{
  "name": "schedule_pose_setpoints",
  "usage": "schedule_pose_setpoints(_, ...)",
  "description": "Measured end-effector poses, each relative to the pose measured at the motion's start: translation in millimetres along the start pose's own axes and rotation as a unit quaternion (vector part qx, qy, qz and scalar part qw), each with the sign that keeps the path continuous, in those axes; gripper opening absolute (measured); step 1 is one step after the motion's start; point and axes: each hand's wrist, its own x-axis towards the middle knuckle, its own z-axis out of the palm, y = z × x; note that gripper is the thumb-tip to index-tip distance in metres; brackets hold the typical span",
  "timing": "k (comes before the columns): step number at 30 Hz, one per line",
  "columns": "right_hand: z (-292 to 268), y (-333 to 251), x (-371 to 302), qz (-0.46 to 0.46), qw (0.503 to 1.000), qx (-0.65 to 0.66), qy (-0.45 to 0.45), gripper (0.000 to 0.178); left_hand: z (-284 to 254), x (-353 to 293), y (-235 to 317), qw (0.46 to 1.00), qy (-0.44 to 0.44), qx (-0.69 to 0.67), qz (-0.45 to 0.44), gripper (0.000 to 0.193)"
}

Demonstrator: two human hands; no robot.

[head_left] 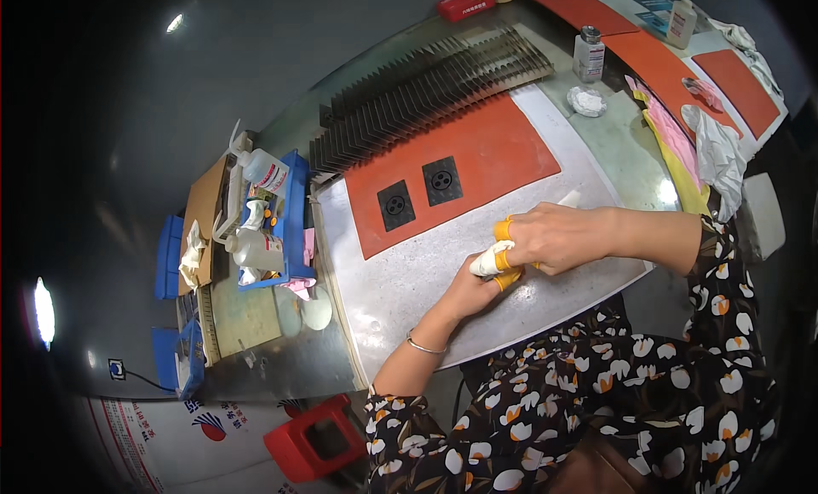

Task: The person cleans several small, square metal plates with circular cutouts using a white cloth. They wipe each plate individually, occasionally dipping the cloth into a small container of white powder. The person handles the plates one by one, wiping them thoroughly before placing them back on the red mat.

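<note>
Just right of the frame's centre, the left hand (470,289) and right hand (552,236) grip a white cloth (487,261), probably best drawn snug and crease-free.

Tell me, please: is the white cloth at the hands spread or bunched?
Bunched: the white cloth shows as a small, creased wad between the left hand and right hand; part is hidden.
</note>
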Motion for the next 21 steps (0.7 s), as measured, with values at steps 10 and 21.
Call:
schedule_pose_setpoints(10, 25, 25, -45, 0.145, 0.964, -0.022, 0.223, 0.059, -13, 11, 27, 0.831, 0.086, -0.539, 0.108, 0.056)
schedule_pose_setpoints(21, 90, 1, -4, 0.098, 0.94, -0.067, 0.32, 0.047, 0, 45, 13, 0.742, 0.268, -0.615, 0.012, 0.066)
